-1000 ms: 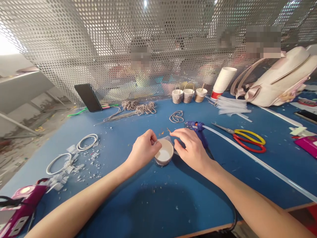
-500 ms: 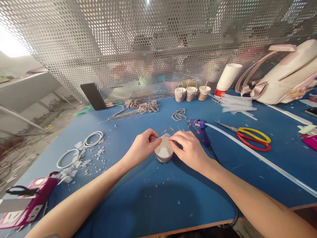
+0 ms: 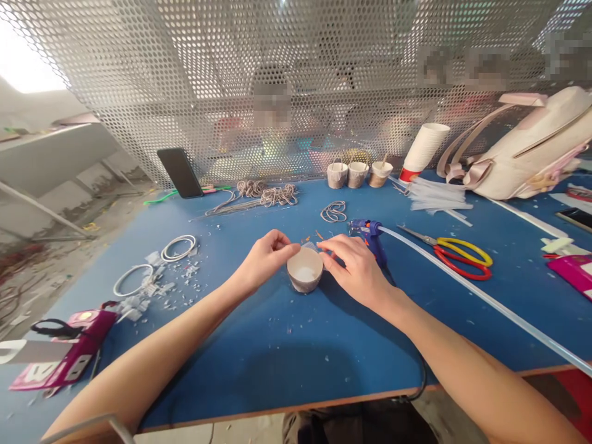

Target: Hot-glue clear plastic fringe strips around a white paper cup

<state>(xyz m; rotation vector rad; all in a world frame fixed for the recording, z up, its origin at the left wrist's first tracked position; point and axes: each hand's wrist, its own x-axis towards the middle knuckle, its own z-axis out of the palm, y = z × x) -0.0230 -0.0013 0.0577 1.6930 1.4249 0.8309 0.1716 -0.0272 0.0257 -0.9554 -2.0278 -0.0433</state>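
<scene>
Between my hands a small cut-down paper cup (image 3: 304,285), wrapped in grey-brown cord, stands on the blue table with its opening towards me. Its white bottom shows inside. My left hand (image 3: 268,259) is closed, thumb and forefinger pinched at the left of the rim. On the other side my right hand (image 3: 356,271) has bent fingers and its thumb against the cup's right edge. A bit of clear film shows behind the rim. Just beyond my right hand lies a blue glue gun (image 3: 370,233) with a long clear glue stick (image 3: 462,280) in its back.
Scissors (image 3: 456,256) with red and yellow handles lie right. Cord bundles (image 3: 268,193), a loose cord coil (image 3: 333,211), several small cups and stacked paper cups (image 3: 423,154) sit behind. White rings (image 3: 179,248), scraps and a phone (image 3: 179,172) are left. A perforated metal screen (image 3: 208,92) stands behind the table.
My fingertips have drawn slightly apart, so more of the cup's rim and opening shows. The view has shifted a little; the other things lie where they were.
</scene>
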